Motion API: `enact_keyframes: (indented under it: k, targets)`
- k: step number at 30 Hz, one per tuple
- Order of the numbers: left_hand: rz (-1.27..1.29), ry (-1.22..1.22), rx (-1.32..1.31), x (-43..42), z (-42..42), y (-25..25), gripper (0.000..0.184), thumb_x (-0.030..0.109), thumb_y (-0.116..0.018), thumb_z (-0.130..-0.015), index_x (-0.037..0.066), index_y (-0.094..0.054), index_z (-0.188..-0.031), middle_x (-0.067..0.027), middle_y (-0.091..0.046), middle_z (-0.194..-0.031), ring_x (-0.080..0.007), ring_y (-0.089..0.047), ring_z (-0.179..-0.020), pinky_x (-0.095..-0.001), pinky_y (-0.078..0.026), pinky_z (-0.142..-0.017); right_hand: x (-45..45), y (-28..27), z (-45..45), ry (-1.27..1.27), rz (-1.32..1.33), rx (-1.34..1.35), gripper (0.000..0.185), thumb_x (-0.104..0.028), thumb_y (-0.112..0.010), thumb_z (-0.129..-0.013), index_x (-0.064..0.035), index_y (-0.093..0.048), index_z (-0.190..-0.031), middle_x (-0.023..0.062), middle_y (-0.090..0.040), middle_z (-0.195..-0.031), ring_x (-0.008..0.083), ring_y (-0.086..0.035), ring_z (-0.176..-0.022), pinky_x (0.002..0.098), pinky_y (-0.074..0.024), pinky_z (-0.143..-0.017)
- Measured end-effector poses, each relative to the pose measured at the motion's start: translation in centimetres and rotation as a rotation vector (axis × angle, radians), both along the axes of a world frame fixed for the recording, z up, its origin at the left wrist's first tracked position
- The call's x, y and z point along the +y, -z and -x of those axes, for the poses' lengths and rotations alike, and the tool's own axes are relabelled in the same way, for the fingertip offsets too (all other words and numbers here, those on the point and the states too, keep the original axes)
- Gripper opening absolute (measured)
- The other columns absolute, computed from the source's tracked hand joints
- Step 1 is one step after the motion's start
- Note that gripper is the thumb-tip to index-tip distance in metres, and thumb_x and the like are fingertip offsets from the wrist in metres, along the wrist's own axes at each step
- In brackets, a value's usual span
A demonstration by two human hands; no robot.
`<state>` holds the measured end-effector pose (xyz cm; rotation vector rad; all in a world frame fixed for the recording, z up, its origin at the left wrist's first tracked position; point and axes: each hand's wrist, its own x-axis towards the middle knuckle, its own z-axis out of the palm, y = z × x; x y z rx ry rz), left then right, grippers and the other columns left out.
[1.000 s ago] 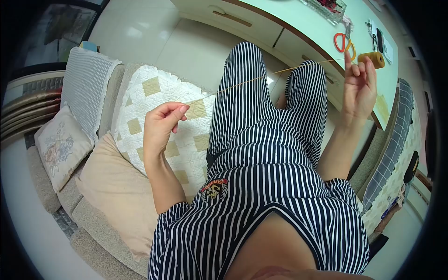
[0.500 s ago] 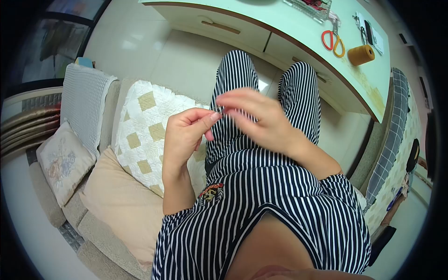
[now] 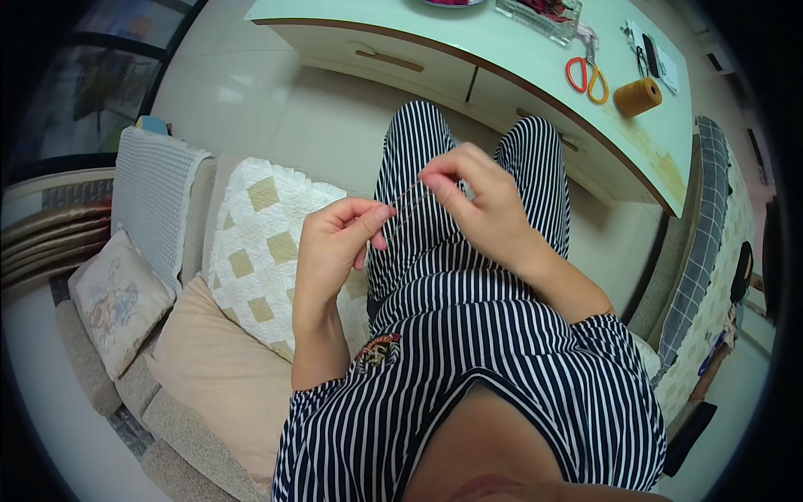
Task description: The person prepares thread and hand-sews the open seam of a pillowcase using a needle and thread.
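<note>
Above my lap, my left hand (image 3: 339, 238) is closed, thumb and index finger pinching a thin thread (image 3: 407, 199). My right hand (image 3: 477, 197) pinches the same thread slightly higher and to the right. Two fine lines of it appear to run between the fingertips, against my striped trousers. It is too thin to show whether anything small, such as a needle, is on it. On the table ahead lie scissors (image 3: 597, 84) with one red and one orange handle, beside a brown spool of thread (image 3: 637, 97).
The pale green tabletop (image 3: 669, 134) has drawers below its edge, in front of my knees. A clear tray (image 3: 535, 18) with dark red pieces sits at the back. To my left are a quilted cushion cover (image 3: 268, 226) and a beige pillow (image 3: 213, 351) on the sofa.
My right hand, blurred and close to the left one before, has drawn away up and to the right. Its fingers have closed into a pinch, and thread now shows between the hands.
</note>
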<state>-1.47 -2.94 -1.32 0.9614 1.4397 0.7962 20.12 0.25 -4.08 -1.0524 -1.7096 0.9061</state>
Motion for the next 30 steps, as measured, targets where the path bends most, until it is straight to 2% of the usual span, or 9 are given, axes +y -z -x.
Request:
enact_keyframes:
  k: [5, 7, 8, 10, 14, 15, 19, 26, 30]
  targets:
    - [0.047, -0.002, -0.196, 0.0, 0.5, -0.2, 0.018, 0.014, -0.072, -0.098, -0.003, -0.075, -0.098, 0.0009, -0.06, -0.061, -0.0022, -0.04, -0.044, -0.0178, -0.027, -0.041, 0.4, -0.1, -0.5, 0.012, -0.005, -0.048, 0.016, -0.008, -0.07, -0.096, -0.0013, -0.071, -0.11, 0.012, -0.07, -0.101, 0.0259, -0.069, -0.092, 0.0345, -0.0557, -0.081]
    - [0.042, -0.005, -0.167, 0.1, 0.0, -0.5, 0.018, 0.015, -0.072, -0.098, -0.003, -0.075, -0.098, 0.0014, -0.058, -0.06, -0.0021, -0.04, -0.043, -0.0179, -0.027, -0.041, 0.2, -0.5, 0.3, 0.049, -0.215, -0.012, 0.027, -0.009, -0.07, -0.096, -0.0019, -0.07, -0.122, 0.0138, -0.071, -0.106, 0.0256, -0.07, -0.093, 0.0342, -0.0567, -0.083]
    - [0.038, -0.01, -0.139, 0.3, -0.4, -0.6, 0.018, 0.015, -0.072, -0.098, -0.003, -0.075, -0.098, 0.0019, -0.057, -0.059, -0.002, -0.039, -0.043, -0.0179, -0.026, -0.04, 0.2, -0.6, 0.2, 0.05, -0.215, -0.013, 0.027, -0.009, -0.07, -0.096, -0.0019, -0.07, -0.122, 0.0138, -0.071, -0.106, 0.0256, -0.07, -0.093, 0.0342, -0.0567, -0.083]
    - [0.028, 0.004, -0.13, 0.3, -0.7, -0.8, 0.019, 0.016, -0.072, -0.099, -0.003, -0.075, -0.098, 0.0018, -0.057, -0.059, -0.002, -0.039, -0.043, -0.0181, -0.026, -0.04, -0.5, -0.8, 0.3, -0.255, 0.085, 0.109, 0.035, -0.011, -0.071, -0.096, -0.0027, -0.068, -0.131, 0.0153, -0.072, -0.11, 0.0253, -0.071, -0.093, 0.0337, -0.0574, -0.083]
    - [0.009, 0.003, -0.103, 0.3, -1.2, -1.6, 0.021, 0.019, -0.071, -0.1, -0.002, -0.075, -0.098, 0.0012, -0.058, -0.059, -0.0022, -0.039, -0.042, -0.0189, -0.027, -0.039, -0.7, -0.2, 0.8, -0.232, 0.056, 0.086, 0.025, -0.013, -0.072, -0.096, -0.0002, -0.074, -0.118, 0.0121, -0.072, -0.097, 0.024, -0.07, -0.086, 0.0331, -0.0562, -0.076]
    - [0.005, -0.002, -0.103, 0.3, -1.1, -1.6, 0.021, 0.019, -0.071, -0.1, -0.002, -0.075, -0.098, 0.0012, -0.058, -0.059, -0.0022, -0.039, -0.042, -0.0189, -0.027, -0.039, -0.8, -0.3, 0.9, -0.177, 0.022, 0.078, 0.017, -0.011, -0.072, -0.095, -0.0004, -0.076, -0.108, 0.0106, -0.071, -0.092, 0.0235, -0.068, -0.084, 0.0327, -0.0551, -0.074]
    - [0.002, 0.015, -0.215, 0.1, -0.8, -1.2, 0.029, 0.022, -0.063, -0.105, -0.003, -0.075, -0.101, -0.0022, -0.061, -0.062, -0.0038, -0.04, -0.041, -0.019, -0.029, -0.04, -0.6, -1.1, 0.3, -0.123, -0.032, 0.079, 0.009, -0.006, -0.071, -0.094, -0.0013, -0.074, -0.1, 0.0102, -0.07, -0.093, 0.0231, -0.067, -0.088, 0.0335, -0.054, -0.078]
    - [0.017, 0.048, -0.485, 0.1, 0.5, -1.0, 0.044, 0.03, -0.048, -0.112, -0.007, -0.073, -0.109, -0.0087, -0.071, -0.073, -0.0055, -0.051, -0.045, -0.0175, -0.036, -0.042, -0.8, -2.5, -0.2, -0.035, -0.035, 0.074, 0.008, -0.005, -0.072, -0.093, 0.0006, -0.072, -0.1, 0.0107, -0.07, -0.092, 0.0234, -0.067, -0.086, 0.0337, -0.0534, -0.077]
    - [0.014, 0.033, -0.366, 0.0, 0.1, -1.6, 0.048, 0.029, -0.044, -0.112, -0.009, -0.073, -0.107, -0.0132, -0.072, -0.075, -0.007, -0.047, -0.043, -0.0195, -0.033, -0.042, -0.8, -2.4, -0.2, -0.025, -0.042, 0.082, 0.007, -0.004, -0.073, -0.093, -0.0001, -0.073, -0.099, 0.0097, -0.071, -0.092, 0.0228, -0.067, -0.084, 0.0333, -0.0538, -0.074]
